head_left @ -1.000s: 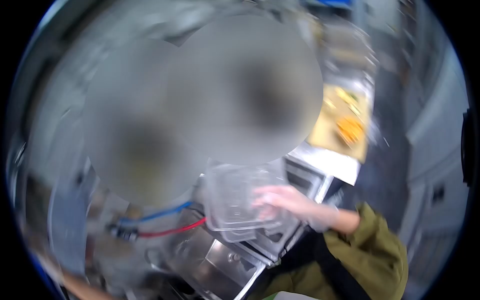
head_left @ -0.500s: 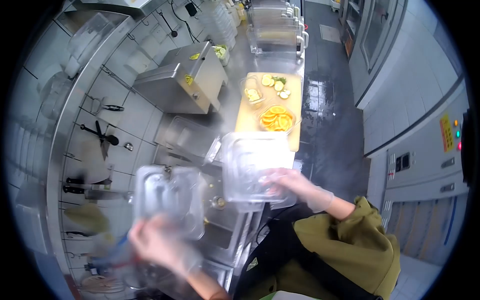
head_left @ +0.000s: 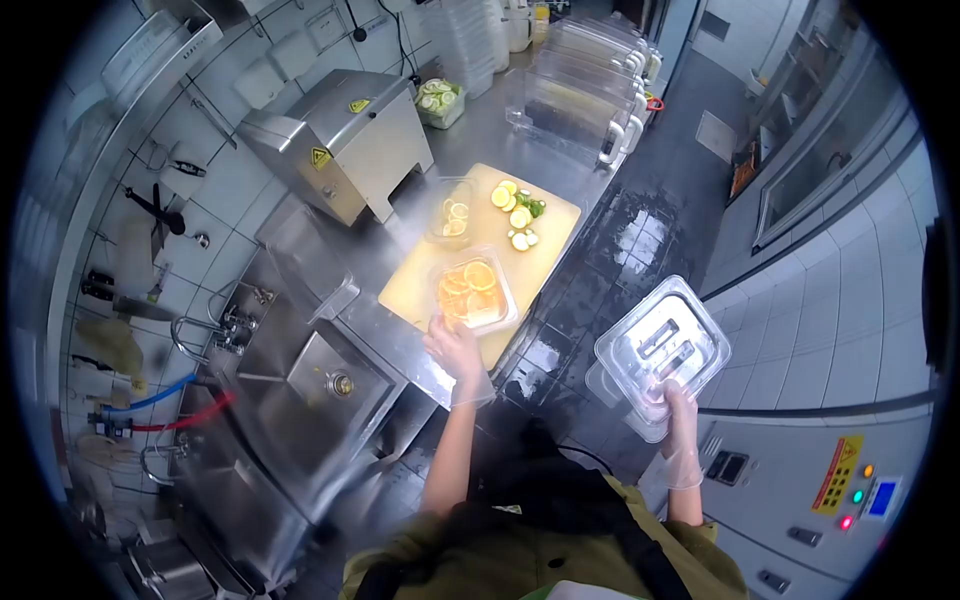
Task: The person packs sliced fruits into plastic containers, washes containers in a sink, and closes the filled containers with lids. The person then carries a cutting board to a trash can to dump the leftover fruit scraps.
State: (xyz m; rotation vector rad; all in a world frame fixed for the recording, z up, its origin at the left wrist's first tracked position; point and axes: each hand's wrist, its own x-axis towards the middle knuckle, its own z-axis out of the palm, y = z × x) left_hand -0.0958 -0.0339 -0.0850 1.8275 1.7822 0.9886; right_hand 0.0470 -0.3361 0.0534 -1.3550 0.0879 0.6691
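Observation:
My left hand [head_left: 455, 352], in a clear glove, is closed at the near edge of a clear plastic container of orange slices [head_left: 472, 290] on the yellow cutting board [head_left: 555, 235]. Out over the floor to the right, my gloved right hand [head_left: 680, 425] grips a clear plastic container with a lid [head_left: 665, 345]. The lid has a recessed handle, and more clear plastic shows beneath it. Farther back on the board stands a clear container of lemon slices [head_left: 455, 215]. Cut lemon pieces [head_left: 518, 205] and some green bits lie beside it.
A steel machine [head_left: 345, 145] stands behind the board, beside a tub of green slices [head_left: 440, 102]. Clear bins with white handles [head_left: 575, 105] line the counter's far end. A sink [head_left: 340, 375] is at left. A control cabinet [head_left: 800, 500] stands at right.
My left hand has left the clear lid over the sink and moved right to the orange container. My right hand has carried clear plastic ware rightward, off the counter. The view has turned.

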